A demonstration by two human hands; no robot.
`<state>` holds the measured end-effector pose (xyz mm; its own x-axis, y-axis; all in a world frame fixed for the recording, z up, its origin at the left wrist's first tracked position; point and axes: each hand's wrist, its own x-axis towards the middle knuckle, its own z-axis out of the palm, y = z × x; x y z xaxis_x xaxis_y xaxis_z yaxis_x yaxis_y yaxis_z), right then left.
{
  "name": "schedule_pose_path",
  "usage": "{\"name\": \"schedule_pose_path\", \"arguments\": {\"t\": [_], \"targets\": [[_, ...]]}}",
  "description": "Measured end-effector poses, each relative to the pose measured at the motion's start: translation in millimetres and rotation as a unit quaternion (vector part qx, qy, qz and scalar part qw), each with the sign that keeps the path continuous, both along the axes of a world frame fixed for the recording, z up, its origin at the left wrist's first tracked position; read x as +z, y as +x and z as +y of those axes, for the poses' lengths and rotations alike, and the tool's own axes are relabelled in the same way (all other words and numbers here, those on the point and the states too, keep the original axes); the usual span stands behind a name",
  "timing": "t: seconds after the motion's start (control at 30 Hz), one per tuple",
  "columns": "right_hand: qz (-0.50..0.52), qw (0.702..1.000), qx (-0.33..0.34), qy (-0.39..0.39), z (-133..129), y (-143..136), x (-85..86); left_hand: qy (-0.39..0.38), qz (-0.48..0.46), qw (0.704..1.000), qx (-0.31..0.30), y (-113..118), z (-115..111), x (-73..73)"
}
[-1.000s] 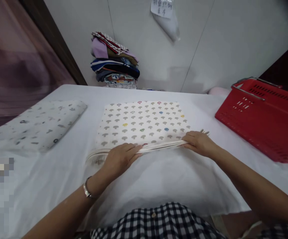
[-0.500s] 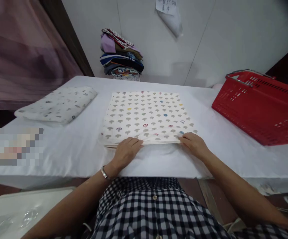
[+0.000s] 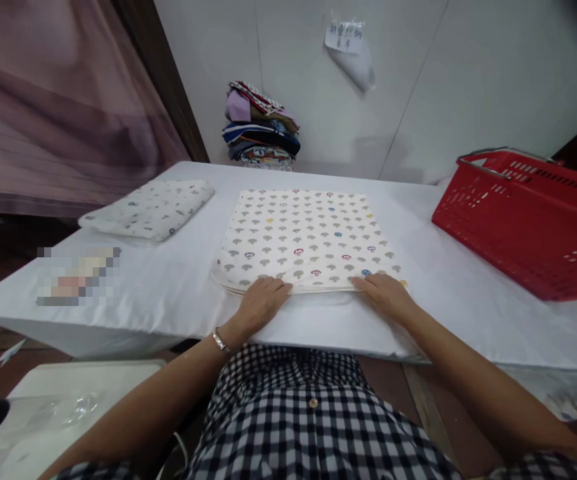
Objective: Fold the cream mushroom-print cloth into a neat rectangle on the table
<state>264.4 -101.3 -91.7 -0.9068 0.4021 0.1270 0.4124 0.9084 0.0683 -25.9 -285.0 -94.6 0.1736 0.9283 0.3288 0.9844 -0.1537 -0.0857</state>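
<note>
A folded white cloth (image 3: 308, 237) printed with grey mushrooms and a few red, blue and yellow ones lies flat on the table in front of me. My left hand (image 3: 264, 301) holds its near edge left of the middle, fingers closed over the layered border. Toward the near right corner, my right hand (image 3: 384, 293) has its fingers closed on the same edge. The thumbs are only partly visible. Left of this cloth lies a second folded cloth (image 3: 153, 208), white with small scattered prints, which neither hand touches.
On the right of the white-covered table (image 3: 168, 300) stands a red plastic basket (image 3: 523, 233). A blurred-out item (image 3: 78, 277) lies at the left. Behind the table rises a stack of folded fabrics (image 3: 262, 130). A paper note (image 3: 344, 37) hangs on the wall.
Creases along the mushroom cloth's near edge have smoothed out, and its near corners lie wider. Both hands stay at that edge. The camera view has shifted slightly.
</note>
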Motion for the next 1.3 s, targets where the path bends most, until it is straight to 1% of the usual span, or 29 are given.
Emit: {"name": "schedule_pose_path", "arguments": {"t": [0.1,0.3,0.43,0.57,0.73,0.83,0.93,1.0,1.1,1.17,1.23,1.3], "targets": [[-0.018,1.0,0.013,-0.004,-2.9,-0.6,-0.8,-0.013,0.004,1.0,-0.011,1.0,-1.8,-3.6],[0.015,1.0,0.013,0.009,-12.1,-10.7,-3.4,-0.01,-0.011,1.0,-0.002,3.0,-1.4,-5.9],[0.041,0.999,0.031,0.002,-23.0,-28.0,-2.5,-0.009,-0.034,0.999,0.008,3.6,1.2,-5.0],[0.05,0.997,0.063,0.017,-32.5,-51.6,-1.8,-0.003,-0.044,0.999,0.02,4.1,4.2,-2.6],[0.045,0.993,0.101,0.035,-37.3,-74.8,-9.6,-0.022,-0.034,0.999,0.027,4.9,2.9,0.7],[0.044,0.993,0.106,0.036,-38.1,-79.9,-15.0,-0.018,-0.031,0.999,0.015,9.3,3.4,-0.4],[0.049,0.993,0.103,0.026,-39.5,-81.9,-17.7,-0.002,-0.021,1.0,-0.018,20.4,10.9,-3.4],[0.047,0.994,0.098,0.014,-40.5,-82.0,-18.0,0.0,-0.019,0.999,-0.036,29.6,19.2,-5.7],[0.041,0.995,0.085,-0.021,-40.4,-77.5,-14.8,-0.005,-0.026,0.999,-0.039,40.0,30.0,-8.9],[0.058,0.99,0.1,-0.077,-38.0,-72.1,-8.6,-0.004,-0.035,0.999,-0.039,42.8,33.4,-11.2],[0.094,0.977,0.12,-0.148,-33.9,-69.2,0.7,-0.004,-0.044,0.998,-0.041,43.0,33.7,-13.7],[0.129,0.963,0.126,-0.198,-28.7,-73.6,10.7,-0.007,-0.05,0.998,-0.041,42.4,32.7,-16.7]]}}
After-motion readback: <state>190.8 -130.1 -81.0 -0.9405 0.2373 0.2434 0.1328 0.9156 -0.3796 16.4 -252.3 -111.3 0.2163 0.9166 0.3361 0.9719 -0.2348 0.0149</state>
